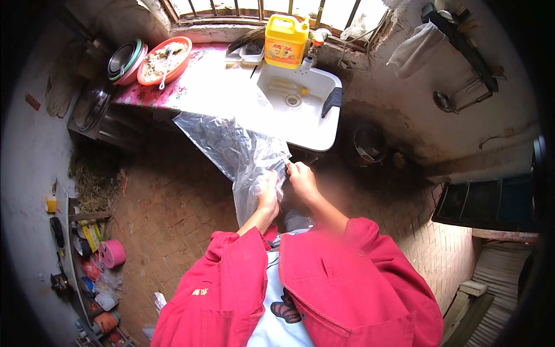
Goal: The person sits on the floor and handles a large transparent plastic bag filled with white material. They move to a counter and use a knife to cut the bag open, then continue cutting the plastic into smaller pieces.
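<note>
A large clear plastic sheet or bag hangs crumpled in front of the counter's edge, beside the sink. Bunched plastic is gripped in my left hand, low on the sheet. My right hand pinches the sheet's right edge between thumb and fingers, just below the sink's front rim. Part of the plastic falls below my left hand towards the floor. Bright glare hides where the sheet's upper part meets the counter.
A white sink holds a clear bottle, with a dark cloth over its rim. Behind it stands a yellow jug. An orange basin of food with a spoon and stacked bowls sit left. A dark bucket stands right.
</note>
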### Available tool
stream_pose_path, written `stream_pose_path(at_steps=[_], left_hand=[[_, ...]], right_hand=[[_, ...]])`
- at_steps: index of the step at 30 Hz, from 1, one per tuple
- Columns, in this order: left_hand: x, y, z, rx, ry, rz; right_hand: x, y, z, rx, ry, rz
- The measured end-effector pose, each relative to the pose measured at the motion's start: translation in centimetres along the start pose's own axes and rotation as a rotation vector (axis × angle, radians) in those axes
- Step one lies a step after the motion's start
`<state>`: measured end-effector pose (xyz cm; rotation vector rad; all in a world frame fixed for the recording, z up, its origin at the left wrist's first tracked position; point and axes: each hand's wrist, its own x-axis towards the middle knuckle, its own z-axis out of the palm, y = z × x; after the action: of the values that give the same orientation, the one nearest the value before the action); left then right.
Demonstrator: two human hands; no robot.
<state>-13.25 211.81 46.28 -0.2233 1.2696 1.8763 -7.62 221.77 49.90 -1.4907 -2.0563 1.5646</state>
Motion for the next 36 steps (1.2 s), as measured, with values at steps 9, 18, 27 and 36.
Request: stream_pose_path(at_steps=[9, 18, 27, 36], left_hand=[[-0.1, -0.3, -1.1, -0.005, -0.044, -0.021], [-0.6, -0.2, -1.5, -0.003, -0.002, -0.036], [-1.6, 0.1, -1.3, 0.072, -0.093, -0.072], [-5.6, 1.5, -1.3, 0.17, -0.117, -0.186]], right_hand=[[5.2, 0.5, 1.6, 0.027, 0.062, -0.075], [2.1, -0.5, 0.0, -0.171, 0.114, -0.154], [4.6, -0.3, 0.8, -0.04, 0.079, -0.056], [15.3, -2.6, -4.3, 0.121, 0.098, 0.013]])
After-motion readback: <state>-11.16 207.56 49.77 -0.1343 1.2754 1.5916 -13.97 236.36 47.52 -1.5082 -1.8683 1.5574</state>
